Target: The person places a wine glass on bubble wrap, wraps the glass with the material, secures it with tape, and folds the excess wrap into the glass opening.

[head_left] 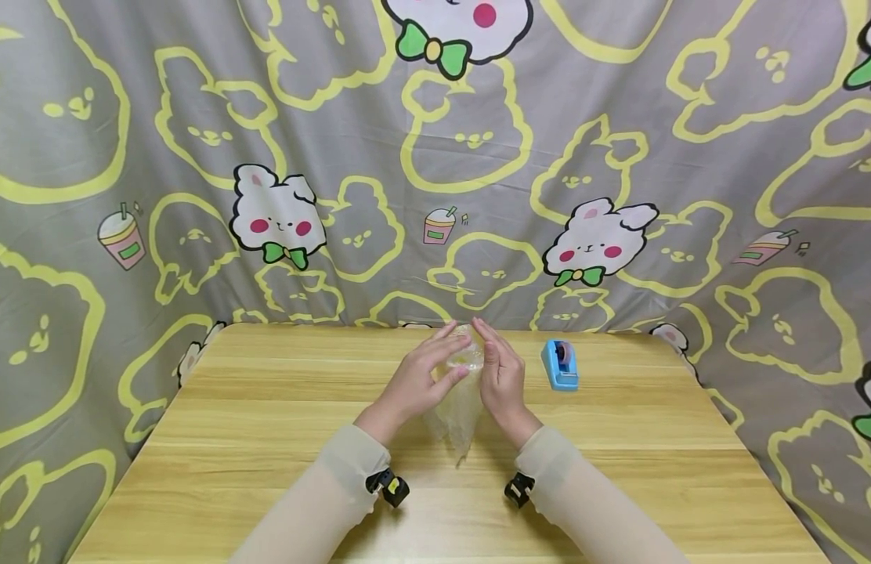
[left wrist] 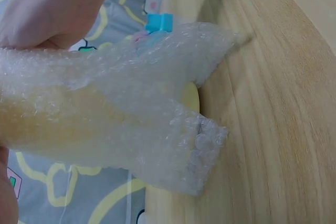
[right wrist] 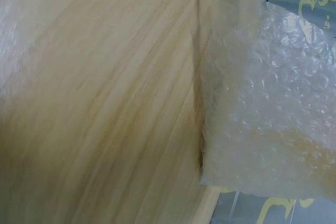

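Note:
Bubble wrap stands on the table between the two hands, wrapped round a yellowish thing whose kind I cannot tell. My left hand holds the wrap from the left, thumb in front and fingers round its upper part. From the other side my right hand grips it, fingers pointing up and away. Loose wrap flares out at the lower end in the left wrist view, where a pale yellow edge shows in a gap. In the right wrist view the bubble sheet covers most of the thing.
A blue tape dispenser with a roll of tape stands to the right of the hands. The wooden table reaches back to a grey curtain with yellow outlines and white rabbits, which also hangs at both sides.

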The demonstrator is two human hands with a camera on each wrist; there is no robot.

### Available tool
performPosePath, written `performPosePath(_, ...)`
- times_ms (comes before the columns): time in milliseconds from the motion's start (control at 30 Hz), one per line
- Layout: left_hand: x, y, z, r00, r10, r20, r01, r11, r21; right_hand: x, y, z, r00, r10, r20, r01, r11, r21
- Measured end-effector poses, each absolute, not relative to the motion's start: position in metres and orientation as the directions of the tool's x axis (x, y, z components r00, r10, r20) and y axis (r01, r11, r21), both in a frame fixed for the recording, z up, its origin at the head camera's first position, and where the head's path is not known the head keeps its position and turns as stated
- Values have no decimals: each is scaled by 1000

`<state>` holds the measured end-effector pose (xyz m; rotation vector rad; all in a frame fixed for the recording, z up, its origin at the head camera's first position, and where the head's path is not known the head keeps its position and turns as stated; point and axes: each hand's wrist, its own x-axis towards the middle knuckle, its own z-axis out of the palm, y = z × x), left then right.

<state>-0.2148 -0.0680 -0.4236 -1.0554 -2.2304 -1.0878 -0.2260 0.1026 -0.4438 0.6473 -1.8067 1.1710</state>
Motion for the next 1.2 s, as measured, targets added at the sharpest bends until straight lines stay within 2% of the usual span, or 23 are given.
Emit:
performPosePath(267,-213,-66,-426,-553,396,733,821,410,398,-226,106,-444,-501,6,865,-776,440,-452)
performPosePath(500,-210,-67,-422,-537,404,741,825,437,359,-223,121,-442,-464,-160,871,-790,520,-325)
performPosePath(667,-211,-69,-422,-517,399,757,834,436,339,-221,127,-441,-444,-228,867,-807,522,-276)
performPosePath(967,-214,-70,-427,-408,367,836,875,420,242,-218,131,-442,-385,-236,892,-826,520,-219)
performPosePath(1200,-214,-71,-429,-418,349,839,875,404,267,-217,134,-443,-351,-251,902,-848,494,-192)
